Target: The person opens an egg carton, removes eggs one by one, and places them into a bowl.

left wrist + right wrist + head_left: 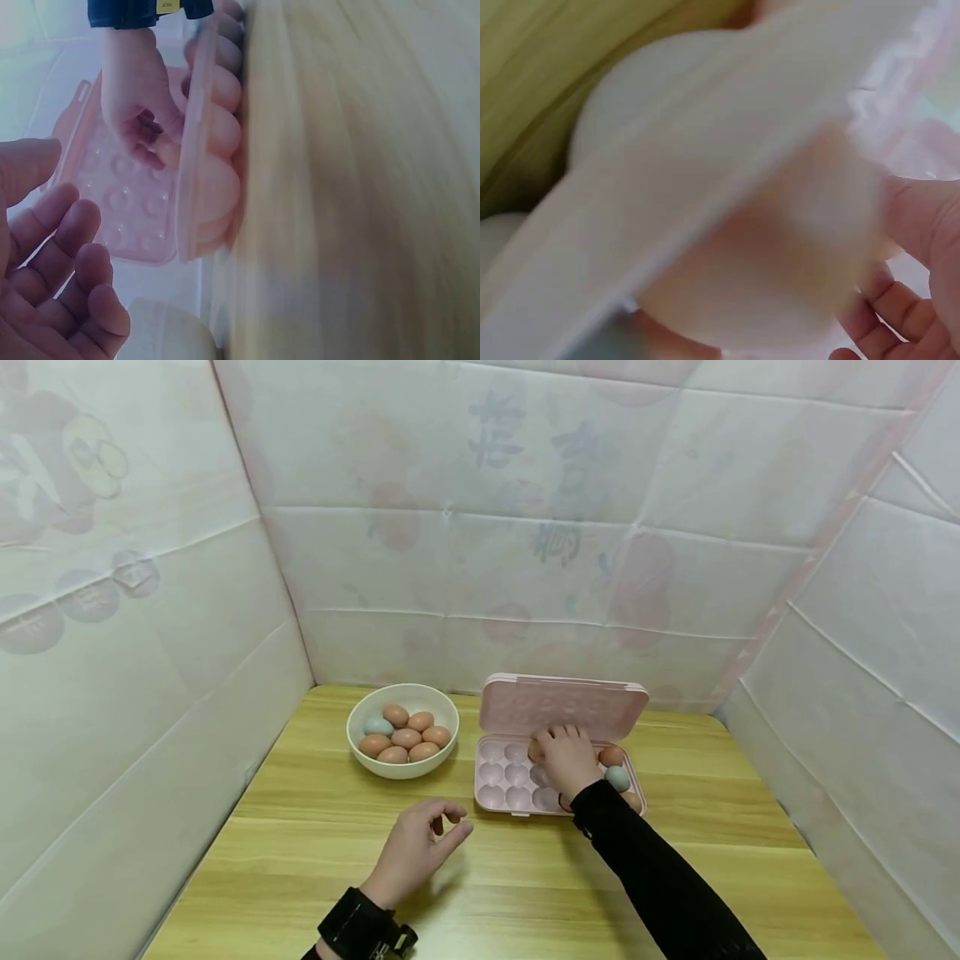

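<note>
My right hand [567, 762] reaches into an open pink egg box [491, 810] and pinches a brown egg [534, 751] over its back row. The left wrist view shows that egg [169, 153] between thumb and fingers. At the right end of the box sit brown eggs [611, 756] and a pale blue-green egg [617, 778]; the hand and sleeve hide part of the middle. Cups on the left hold nothing. My left hand [412, 847] hovers above the table in front of the box, fingers loosely bent and holding nothing.
A cream bowl [402, 772] with several brown eggs [406, 738] and one pale blue-green egg [378, 727] stands left of the box. The box's raised lid [562, 706] leans back near the rear sheet [450, 568]. White sheets also enclose both sides of the wooden table [300, 852].
</note>
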Demonstrator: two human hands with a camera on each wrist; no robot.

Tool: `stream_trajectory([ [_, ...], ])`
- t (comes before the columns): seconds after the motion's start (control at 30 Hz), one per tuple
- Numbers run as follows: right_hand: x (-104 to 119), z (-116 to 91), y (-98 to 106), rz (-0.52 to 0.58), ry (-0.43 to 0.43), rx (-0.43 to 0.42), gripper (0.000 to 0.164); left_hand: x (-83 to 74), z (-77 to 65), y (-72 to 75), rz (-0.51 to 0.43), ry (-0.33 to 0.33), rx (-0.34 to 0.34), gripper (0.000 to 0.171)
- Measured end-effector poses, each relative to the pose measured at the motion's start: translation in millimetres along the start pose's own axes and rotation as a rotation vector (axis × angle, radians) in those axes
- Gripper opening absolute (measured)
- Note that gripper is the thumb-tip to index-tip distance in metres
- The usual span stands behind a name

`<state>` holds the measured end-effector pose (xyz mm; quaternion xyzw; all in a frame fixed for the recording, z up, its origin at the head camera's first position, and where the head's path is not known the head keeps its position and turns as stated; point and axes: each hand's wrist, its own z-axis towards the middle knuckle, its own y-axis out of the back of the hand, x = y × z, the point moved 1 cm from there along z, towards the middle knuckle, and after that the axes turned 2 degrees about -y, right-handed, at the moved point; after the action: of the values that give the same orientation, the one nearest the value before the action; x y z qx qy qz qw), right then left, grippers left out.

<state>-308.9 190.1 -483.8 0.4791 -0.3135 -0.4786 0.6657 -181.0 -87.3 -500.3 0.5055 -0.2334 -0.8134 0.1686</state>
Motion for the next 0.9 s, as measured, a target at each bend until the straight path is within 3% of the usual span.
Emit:
stream_trajectory([
  [0.1, 0, -5, 14, 0.186, -0.046, -0.028, 0.045, -0.9, 4.0, -0.2, -0.087, 0.026, -0.019, 0.021],
  [0.23, 5, -21, 33, 0.605, -0.131, 0.033, 0.049, -5.1, 10.2, 0.9, -0.123, 0.014, -0.06, 0.043],
  [0.37, 13, -47, 42, 1.031, -0.237, 0.195, 0.052, -11.2, 16.4, 0.0, -0.065, -0.073, -0.078, 0.066],
  [0.5, 23, -71, 43, 1.324, -0.307, 0.339, 0.055, -18.8, 21.2, -3.2, -0.027, -0.217, -0.058, 0.08],
  [0.7, 31, -92, 42, 1.578, -0.254, 0.476, 0.044, -30.0, 24.9, -7.5, 0.053, -0.442, -0.032, 0.083],
  [0.9, 35, -102, 44, 1.673, -0.185, 0.535, 0.029, -41.7, 24.4, -5.3, 0.12, -0.558, 0.01, 0.074],
])
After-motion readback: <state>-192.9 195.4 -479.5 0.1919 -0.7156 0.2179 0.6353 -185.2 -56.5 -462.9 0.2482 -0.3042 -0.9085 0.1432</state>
